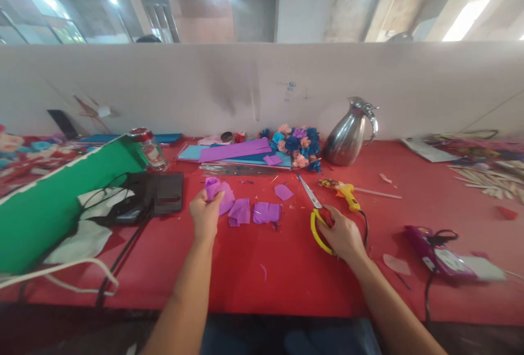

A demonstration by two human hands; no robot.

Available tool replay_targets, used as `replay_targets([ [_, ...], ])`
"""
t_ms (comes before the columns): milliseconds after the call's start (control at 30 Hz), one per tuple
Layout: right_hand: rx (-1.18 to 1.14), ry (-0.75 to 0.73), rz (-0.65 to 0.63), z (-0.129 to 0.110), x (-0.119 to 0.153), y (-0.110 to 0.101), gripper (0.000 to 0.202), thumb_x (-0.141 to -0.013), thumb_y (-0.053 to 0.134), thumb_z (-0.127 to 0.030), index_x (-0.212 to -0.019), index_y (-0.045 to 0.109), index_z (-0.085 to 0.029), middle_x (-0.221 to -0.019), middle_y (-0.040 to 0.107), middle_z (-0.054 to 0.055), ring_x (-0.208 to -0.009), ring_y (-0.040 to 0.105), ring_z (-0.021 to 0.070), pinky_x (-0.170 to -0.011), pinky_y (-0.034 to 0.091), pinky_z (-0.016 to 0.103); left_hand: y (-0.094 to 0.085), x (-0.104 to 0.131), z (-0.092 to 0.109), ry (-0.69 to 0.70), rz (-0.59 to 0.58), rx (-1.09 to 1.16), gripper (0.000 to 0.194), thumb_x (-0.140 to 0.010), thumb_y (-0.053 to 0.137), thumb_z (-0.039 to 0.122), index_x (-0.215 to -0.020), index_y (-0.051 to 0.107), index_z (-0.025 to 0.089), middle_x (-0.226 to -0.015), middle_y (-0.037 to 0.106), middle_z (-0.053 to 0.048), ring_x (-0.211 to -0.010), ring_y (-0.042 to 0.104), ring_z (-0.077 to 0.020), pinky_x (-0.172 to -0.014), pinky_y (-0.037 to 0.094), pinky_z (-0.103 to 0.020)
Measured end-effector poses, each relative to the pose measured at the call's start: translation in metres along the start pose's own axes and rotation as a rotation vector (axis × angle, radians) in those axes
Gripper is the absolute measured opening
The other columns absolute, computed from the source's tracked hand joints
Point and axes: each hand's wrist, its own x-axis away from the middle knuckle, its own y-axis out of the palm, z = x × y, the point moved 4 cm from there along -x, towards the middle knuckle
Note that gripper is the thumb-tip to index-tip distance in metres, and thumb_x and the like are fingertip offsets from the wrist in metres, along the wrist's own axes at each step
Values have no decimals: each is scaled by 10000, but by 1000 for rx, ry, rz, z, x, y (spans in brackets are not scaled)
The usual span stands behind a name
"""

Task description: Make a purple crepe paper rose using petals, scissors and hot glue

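Observation:
My left hand (pixel 206 214) pinches a piece of purple crepe paper (pixel 224 196), rolled at its upper end. Just right of it on the red table lie cut purple paper pieces (pixel 239 212), with a stacked-looking one (pixel 266 212) and a petal-shaped one (pixel 283 191) farther along. In my right hand (pixel 341 232) is a pair of scissors (pixel 310 191) with yellow-and-red handles, its blades pointing away and to the left. The blades look closed together. A yellow glue gun (pixel 347 194) with a clear stick lies just beyond the scissors.
Purple paper strips (pixel 237 150) rest on blue sheets at the back, beside a bunch of paper flowers (pixel 301 145). A steel jug (pixel 347 134) stands behind. Left are a green panel (pixel 77 196) and a glass jar (pixel 151 150); right, a purple corded device (pixel 440 254).

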Motion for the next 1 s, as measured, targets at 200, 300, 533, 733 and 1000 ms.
replay_targets([
  [200,-152,3,22,-4,-1,0,572,-791,524,-451,-1267,549,-136,-638,612,7,-608,588,199,-581,394,274,29,10,28,-230,-193,375,357,-480,805,258,-786,657,149,-452,464,95,-358,344,-36,-378,211,-186],
  [300,-311,-69,9,-21,-3,-8,595,-744,580,-460,-1249,539,-149,-726,633,13,-666,596,201,-602,420,274,54,14,39,-324,-314,558,376,-427,847,283,-668,588,153,-369,293,144,-305,196,-7,-355,100,-192],
  [533,-408,-303,-46,-73,-8,-16,570,-696,636,-388,-1200,480,-174,-1049,609,82,-907,576,240,-792,471,358,79,23,37,-401,-379,784,424,-441,860,277,-628,495,167,-379,276,154,-316,197,2,-365,146,-167],
  [733,-324,-372,-63,-82,6,4,607,-671,673,-340,-1217,453,-190,-1029,601,95,-922,573,257,-795,465,375,71,27,39,-476,-381,870,457,-439,864,246,-600,443,175,-397,302,145,-328,207,4,-370,184,-161],
  [1000,-359,-415,-68,-82,7,7,498,-683,666,-297,-1144,509,-198,-847,612,21,-680,530,171,-618,417,266,75,34,46,-423,-417,841,397,-451,854,244,-636,513,159,-399,302,139,-337,204,4,-369,148,-156],
])
